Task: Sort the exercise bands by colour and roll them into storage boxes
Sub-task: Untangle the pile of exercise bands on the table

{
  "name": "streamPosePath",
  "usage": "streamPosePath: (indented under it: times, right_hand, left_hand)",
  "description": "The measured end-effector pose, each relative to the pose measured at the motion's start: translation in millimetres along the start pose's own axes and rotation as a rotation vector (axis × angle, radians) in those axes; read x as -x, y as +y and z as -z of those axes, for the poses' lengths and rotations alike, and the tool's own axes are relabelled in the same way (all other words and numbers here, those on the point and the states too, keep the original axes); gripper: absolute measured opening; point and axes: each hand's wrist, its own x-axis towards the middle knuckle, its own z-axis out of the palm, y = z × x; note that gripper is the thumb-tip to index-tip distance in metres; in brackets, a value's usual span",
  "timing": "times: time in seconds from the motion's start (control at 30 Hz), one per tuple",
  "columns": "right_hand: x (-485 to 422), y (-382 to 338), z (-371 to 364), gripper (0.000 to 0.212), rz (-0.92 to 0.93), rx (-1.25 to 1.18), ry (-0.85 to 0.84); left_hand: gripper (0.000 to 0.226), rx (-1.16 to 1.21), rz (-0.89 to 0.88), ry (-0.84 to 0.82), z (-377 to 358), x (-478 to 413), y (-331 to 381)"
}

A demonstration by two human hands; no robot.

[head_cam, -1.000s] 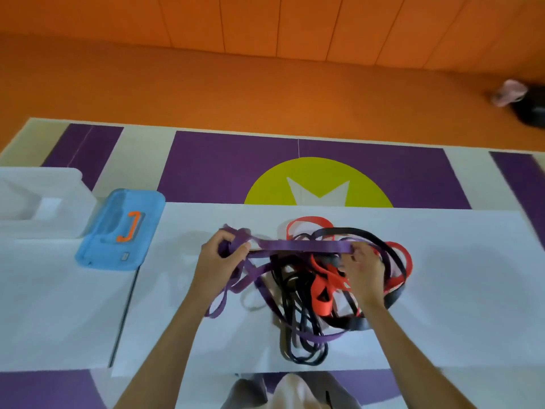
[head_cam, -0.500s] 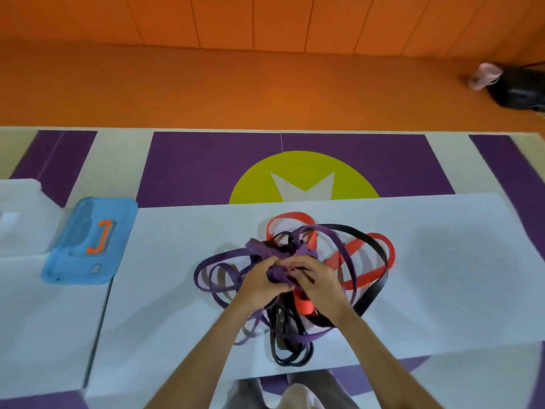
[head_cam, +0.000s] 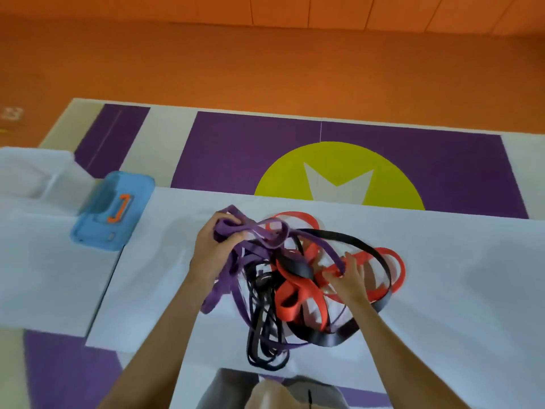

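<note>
A tangle of exercise bands lies on a white sheet: purple bands, red bands and black bands wound through one another. My left hand grips a bunched handful of purple band at the pile's left, lifted a little, with purple loops hanging below it. My right hand reaches into the right side of the pile, fingers hooked around a purple strand among the red loops. A blue storage box with an orange handle sits at the left.
A white container stands at the far left behind the blue box. The white sheet lies on a purple, cream and yellow-green floor mat, with orange floor beyond. My knees show at the bottom edge.
My hands were together at the pile's middle; now they have parted. The left hand has drawn its purple bunch up and left, and the right hand has moved right into the red loops.
</note>
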Motion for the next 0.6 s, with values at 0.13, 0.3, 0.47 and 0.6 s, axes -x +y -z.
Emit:
streamPosePath:
  times: [0.13, 0.3, 0.47, 0.6]
  right_hand:
    - [-1.0, -18.9, -16.3, 0.032, 0.331, 0.141, 0.106]
    - [8.0, -46.6, -54.7, 0.063, 0.311, 0.229, -0.158]
    - [28.3, -48.2, -51.8, 0.034, 0.432, 0.229, -0.05]
    - [44.8, -39.0, -34.8, 0.017, 0.467, 0.166, -0.022]
  left_hand:
    - [0.018, 0.026, 0.003, 0.027, 5.1, 4.0, 15.8]
    - [0.019, 0.047, -0.023, 0.027, 4.3, -2.7, 29.1]
    - [0.02, 0.063, -0.019, 0.033, 7.3, -18.8, 31.3]
    - [0.023, 0.065, -0.03, 0.031, 13.6, -33.9, 31.5]
